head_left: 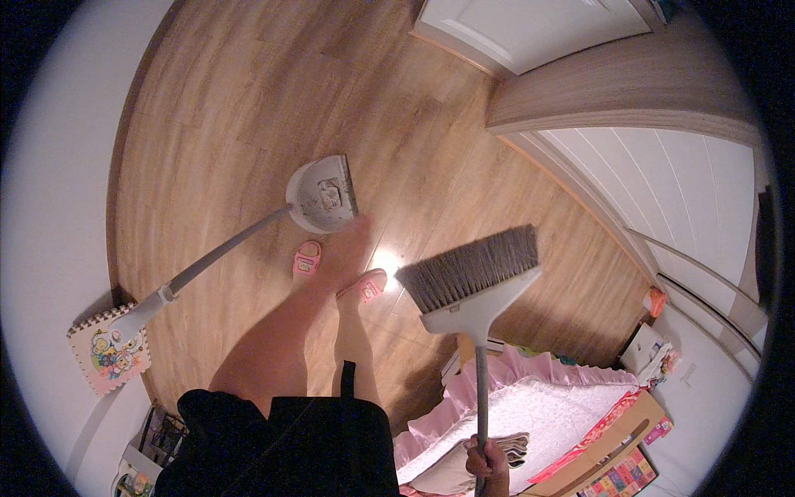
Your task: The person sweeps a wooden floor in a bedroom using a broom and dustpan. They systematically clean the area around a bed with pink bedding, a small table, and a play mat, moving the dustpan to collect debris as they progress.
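Observation:
My right hand (489, 460) is wrapped round the grey handle of a broom (472, 327). The broom's head is turned up, with its dark grey bristles pointing away from me, above the floor. My left hand (356, 238) reaches forward past my pink slippers (365, 286), close to the lip of a light grey dustpan (308, 184). That hand is smeared by motion, so its fingers do not show clearly. The dustpan stands on the floor with its long handle slanting to the left. Dark specks and a small greyish-white piece (330, 195) lie in it.
On the right is a bed with a pink ruffled cover (563, 406), with folded cloth (515, 447) and a cardboard box (609, 447). A cartoon foam mat (112, 352) leans at the left wall. White doors (530, 33) stand ahead. A bright light spot shines on the wood floor (248, 91).

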`<state>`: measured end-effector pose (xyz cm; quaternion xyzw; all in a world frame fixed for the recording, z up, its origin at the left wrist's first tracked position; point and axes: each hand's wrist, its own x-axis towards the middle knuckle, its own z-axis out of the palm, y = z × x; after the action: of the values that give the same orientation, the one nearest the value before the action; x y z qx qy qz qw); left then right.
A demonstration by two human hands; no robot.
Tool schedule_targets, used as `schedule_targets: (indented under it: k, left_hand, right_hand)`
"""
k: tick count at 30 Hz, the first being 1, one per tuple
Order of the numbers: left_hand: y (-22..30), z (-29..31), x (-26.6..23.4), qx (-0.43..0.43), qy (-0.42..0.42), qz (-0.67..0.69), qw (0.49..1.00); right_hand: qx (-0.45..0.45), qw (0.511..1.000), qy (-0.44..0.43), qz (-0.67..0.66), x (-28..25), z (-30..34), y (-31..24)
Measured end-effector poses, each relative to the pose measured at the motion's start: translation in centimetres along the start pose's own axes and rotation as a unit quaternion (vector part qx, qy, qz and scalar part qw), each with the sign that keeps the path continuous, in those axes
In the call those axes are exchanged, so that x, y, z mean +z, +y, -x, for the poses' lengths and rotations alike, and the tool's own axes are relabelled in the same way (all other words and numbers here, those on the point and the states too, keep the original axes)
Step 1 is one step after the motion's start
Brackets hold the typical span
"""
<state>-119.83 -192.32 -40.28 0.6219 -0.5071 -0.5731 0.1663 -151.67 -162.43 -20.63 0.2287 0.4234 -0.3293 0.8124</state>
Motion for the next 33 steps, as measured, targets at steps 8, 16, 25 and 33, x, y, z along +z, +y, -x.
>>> schedule_targets:
  k: [8,16,25,33]
  left_hand:
    - [0.5,-0.3,0.4,-0.142,-0.078,0.524,0.836]
    - [-2.6,-0.2,-0.2,-0.192,-0.104,0.709,0.671]
    - [-17.2,0.9,-7.4,-0.201,0.122,0.346,0.908]
    - [-20.8,-4.2,-3.7,-0.044,0.138,-0.096,0.985]
  right_hand:
    - [-0.003,1.000,0.010,-0.006,0.1,-0.1,0.0]
    - [-0.040,0.998,-0.013,-0.044,0.1,-1.3,0.1]
    - [-0.123,0.989,0.040,-0.079,-0.3,-2.2,0.1]
    - [-0.229,0.944,0.167,0.171,1.8,-16.9,-0.7]
